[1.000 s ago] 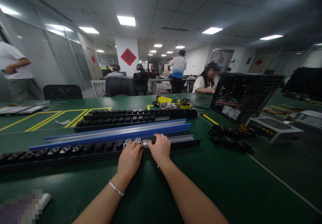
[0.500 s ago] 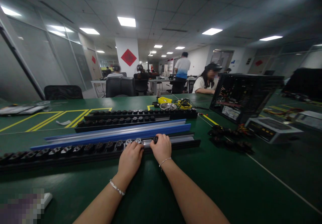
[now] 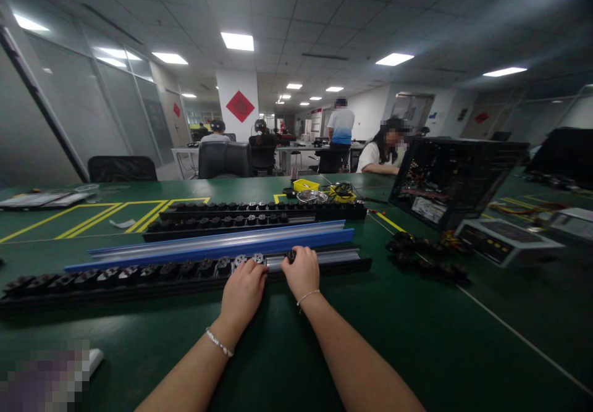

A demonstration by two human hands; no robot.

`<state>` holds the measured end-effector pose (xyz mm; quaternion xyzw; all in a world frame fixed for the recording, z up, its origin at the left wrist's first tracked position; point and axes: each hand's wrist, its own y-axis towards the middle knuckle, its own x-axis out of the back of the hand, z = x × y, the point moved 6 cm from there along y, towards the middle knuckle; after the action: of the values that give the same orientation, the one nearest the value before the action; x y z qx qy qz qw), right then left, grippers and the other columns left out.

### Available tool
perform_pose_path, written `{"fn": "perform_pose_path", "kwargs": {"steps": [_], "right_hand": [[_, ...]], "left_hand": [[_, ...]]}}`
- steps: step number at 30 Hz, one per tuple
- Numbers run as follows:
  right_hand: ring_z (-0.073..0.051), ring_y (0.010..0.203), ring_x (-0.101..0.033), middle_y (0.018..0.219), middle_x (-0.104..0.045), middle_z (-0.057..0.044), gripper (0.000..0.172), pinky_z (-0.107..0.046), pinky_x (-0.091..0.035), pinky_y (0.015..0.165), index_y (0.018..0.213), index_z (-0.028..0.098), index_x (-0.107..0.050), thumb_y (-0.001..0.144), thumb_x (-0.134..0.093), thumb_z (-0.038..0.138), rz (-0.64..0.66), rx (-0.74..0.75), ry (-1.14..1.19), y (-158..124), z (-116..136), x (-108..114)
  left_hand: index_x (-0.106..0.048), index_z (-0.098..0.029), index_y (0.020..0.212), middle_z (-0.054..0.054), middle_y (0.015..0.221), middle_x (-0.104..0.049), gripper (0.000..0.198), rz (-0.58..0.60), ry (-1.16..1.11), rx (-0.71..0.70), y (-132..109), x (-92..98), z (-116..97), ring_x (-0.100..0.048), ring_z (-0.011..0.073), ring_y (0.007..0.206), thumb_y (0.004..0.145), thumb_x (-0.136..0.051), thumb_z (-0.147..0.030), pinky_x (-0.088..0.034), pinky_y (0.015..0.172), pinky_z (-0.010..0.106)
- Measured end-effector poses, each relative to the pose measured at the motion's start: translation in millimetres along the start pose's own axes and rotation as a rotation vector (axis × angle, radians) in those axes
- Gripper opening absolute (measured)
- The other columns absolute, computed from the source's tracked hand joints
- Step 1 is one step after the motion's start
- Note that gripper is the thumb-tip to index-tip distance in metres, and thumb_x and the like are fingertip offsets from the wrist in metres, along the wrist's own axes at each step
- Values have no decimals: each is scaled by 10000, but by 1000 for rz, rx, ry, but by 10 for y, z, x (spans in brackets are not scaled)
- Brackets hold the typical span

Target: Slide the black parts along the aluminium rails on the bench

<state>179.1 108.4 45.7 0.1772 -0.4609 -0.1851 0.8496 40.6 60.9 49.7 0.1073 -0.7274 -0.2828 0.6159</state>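
Note:
A long black rail [image 3: 139, 291] lies across the table in front of me, with a silver channel at its right part. Several round-topped black modules [image 3: 168, 270] sit in a row along its left part. My left hand [image 3: 244, 288] is closed over the rail's near side, its fingertips at the last modules of the row. My right hand [image 3: 302, 273] pinches a small black part [image 3: 291, 256] just above the bare channel, a short way right of the row. The fingers partly hide this part. Whether it touches the channel I cannot tell.
Behind the rail lie blue-edged channels [image 3: 222, 243] and more black rails [image 3: 259, 211] with modules. An open computer case [image 3: 456, 177], a power supply [image 3: 508, 242] and loose black parts [image 3: 424, 257] stand at right. A co-worker [image 3: 382, 149] sits across the table.
The whole view has shifted slightly to the right. Both hands keep their places at the rail, and the right hand still pinches the small black part.

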Motion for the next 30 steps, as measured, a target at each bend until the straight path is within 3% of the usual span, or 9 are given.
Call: {"fn": "perform_pose_path", "kwargs": {"steps": [17, 30], "right_hand": [[-204, 904, -515, 900, -617, -63, 241, -304, -340, 803, 917, 191, -612, 733, -521, 318, 36, -20, -74, 26, -161, 107], [-219, 927, -523, 933, -620, -77, 284, -307, -337, 834, 961, 168, -589, 711, -528, 288, -37, -59, 2, 31, -271, 118]], "left_hand": [[-632, -219, 902, 49, 864, -598, 198, -3, 17, -2, -1, 7, -5, -522, 198, 829, 821, -451, -209, -434, 744, 333], [-625, -223, 902, 45, 872, -600, 197, -12, 5, -1, -9, 8, 9, -520, 195, 851, 829, -442, -212, -435, 757, 328]]}}
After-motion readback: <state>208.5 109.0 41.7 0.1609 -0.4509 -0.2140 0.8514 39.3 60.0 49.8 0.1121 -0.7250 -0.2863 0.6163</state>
